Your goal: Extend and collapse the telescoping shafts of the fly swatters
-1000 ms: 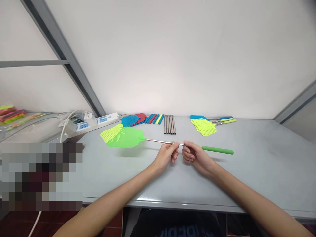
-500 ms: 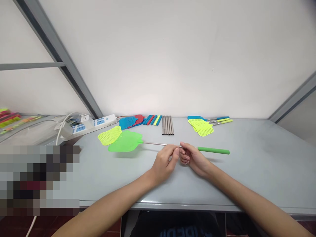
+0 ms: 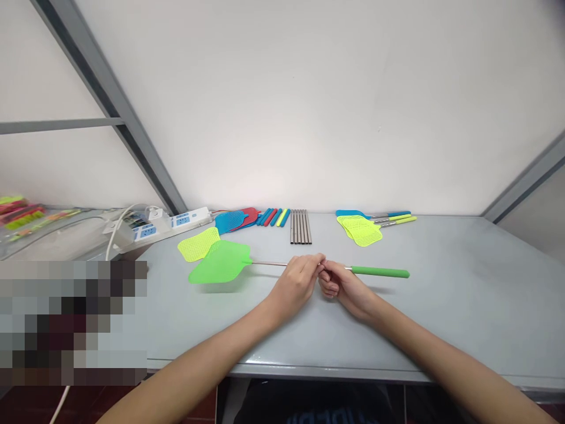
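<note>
A green fly swatter (image 3: 222, 262) is held level above the table, its mesh head to the left and its green grip (image 3: 380, 271) to the right. My left hand (image 3: 298, 284) is closed on the thin metal rod, with its fingertips meeting those of the other hand. Just right of it, my right hand (image 3: 342, 287) pinches the same rod beside the end of the grip. The stretch of rod between the fingers is covered. A yellow swatter head (image 3: 198, 244) lies on the table, partly behind the green one.
Farther back lie blue and red swatter heads (image 3: 230, 221), several coloured grips (image 3: 274, 217) and a row of metal tubes (image 3: 301, 227). Complete swatters (image 3: 359, 230) are stacked at back right. A white power strip (image 3: 176, 224) with cables occupies the left; the wall (image 3: 309, 118) stands behind.
The swatter's green head has tilted and dipped slightly. My left hand has turned a little over the rod, its fingertips now against my right hand's.
</note>
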A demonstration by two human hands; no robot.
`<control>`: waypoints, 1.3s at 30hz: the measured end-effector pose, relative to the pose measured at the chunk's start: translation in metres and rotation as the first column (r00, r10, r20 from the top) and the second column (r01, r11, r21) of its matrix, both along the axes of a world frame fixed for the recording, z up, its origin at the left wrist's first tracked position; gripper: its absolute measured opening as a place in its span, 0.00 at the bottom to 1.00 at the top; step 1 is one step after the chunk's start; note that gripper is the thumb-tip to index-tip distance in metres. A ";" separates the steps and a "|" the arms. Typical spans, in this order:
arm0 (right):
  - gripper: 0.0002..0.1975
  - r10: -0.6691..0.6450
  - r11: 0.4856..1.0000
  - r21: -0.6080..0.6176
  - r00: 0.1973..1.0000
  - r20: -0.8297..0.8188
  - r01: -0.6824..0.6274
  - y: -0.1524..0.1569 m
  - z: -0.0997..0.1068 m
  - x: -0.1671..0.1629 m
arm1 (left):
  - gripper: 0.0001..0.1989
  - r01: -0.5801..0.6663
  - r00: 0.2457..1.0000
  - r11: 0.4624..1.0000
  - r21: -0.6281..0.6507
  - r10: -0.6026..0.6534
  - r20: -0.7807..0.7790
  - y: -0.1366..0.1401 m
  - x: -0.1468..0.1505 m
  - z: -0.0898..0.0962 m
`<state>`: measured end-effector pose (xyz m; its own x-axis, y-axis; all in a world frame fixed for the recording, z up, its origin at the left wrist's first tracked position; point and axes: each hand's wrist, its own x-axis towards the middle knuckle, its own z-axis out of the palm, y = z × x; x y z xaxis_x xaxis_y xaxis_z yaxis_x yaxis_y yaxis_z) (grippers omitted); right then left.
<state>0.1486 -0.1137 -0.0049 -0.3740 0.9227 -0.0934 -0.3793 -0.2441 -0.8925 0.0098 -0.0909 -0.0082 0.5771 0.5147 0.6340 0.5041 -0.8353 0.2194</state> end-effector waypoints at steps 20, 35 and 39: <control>0.15 -0.154 0.970 0.212 0.975 0.161 0.118 0.002 0.005 -0.002 | 0.11 -0.018 0.981 0.991 0.136 0.044 -0.190 0.020 -0.006 0.005; 0.15 -0.186 0.963 0.231 0.963 0.196 0.139 0.008 0.002 0.002 | 0.11 0.069 0.952 0.997 -0.029 -0.074 -0.297 0.037 -0.007 0.020; 0.15 -0.200 0.959 0.240 0.959 0.200 0.150 0.009 0.002 0.002 | 0.12 0.060 0.950 0.998 -0.013 -0.061 -0.307 0.037 -0.008 0.022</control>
